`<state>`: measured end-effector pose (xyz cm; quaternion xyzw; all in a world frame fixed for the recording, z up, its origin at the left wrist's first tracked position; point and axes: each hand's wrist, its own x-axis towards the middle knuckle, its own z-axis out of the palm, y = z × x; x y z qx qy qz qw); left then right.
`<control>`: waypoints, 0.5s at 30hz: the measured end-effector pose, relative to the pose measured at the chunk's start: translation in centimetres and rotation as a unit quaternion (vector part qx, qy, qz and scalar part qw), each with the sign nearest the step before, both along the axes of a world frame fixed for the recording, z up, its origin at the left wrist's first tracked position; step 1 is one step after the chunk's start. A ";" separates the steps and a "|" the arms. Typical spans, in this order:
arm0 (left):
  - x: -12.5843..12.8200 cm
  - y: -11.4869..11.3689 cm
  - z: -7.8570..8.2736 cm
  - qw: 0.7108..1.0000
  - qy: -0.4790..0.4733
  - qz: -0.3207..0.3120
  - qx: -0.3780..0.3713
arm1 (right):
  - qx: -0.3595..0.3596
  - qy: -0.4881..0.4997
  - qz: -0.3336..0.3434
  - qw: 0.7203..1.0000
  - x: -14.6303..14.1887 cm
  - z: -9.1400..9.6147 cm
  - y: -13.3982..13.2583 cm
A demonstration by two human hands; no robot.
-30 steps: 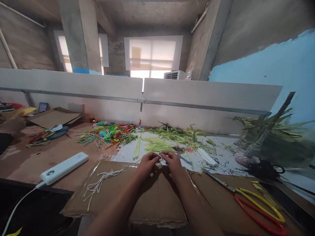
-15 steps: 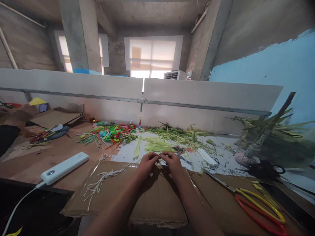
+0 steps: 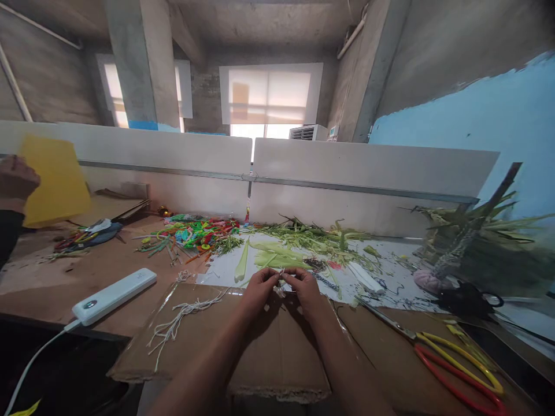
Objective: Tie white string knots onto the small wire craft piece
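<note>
My left hand (image 3: 262, 285) and my right hand (image 3: 304, 286) meet over the cardboard (image 3: 277, 346), both closed in a pinch. A thin pale strand (image 3: 281, 273) shows between the fingertips, with a small whitish bit hanging below it. Whether it is string or a strip of husk I cannot tell. Left of my left hand, a loose bunch of white string (image 3: 186, 312) lies on the cardboard. Just beyond my fingers are pale green husk leaves (image 3: 277, 254) on white paper.
Scissors (image 3: 407, 332) with red and yellow handles lie at right. A white power bank (image 3: 115, 296) with a cable lies at left. Colourful craft pieces (image 3: 199, 234) and green husk scraps (image 3: 312, 231) line the back. Another person's hand (image 3: 17, 179) holds a yellow sheet (image 3: 56, 182).
The other person's hand at left has raised the yellow sheet, which now stands upright in view. My hands stay in nearly the same place, still pinched together.
</note>
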<state>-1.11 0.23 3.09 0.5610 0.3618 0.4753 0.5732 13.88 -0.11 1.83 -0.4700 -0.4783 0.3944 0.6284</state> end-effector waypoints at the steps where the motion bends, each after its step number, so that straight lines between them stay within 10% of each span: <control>1: 0.0 0.0 0.0 1.000 0.000 0.000 0.001 | 0.001 0.000 -0.001 1.000 0.0 0.1 0.0; 15: -0.2 0.0 0.1 0.998 0.025 0.021 0.050 | -0.003 -0.019 0.007 1.000 -0.2 0.3 -0.2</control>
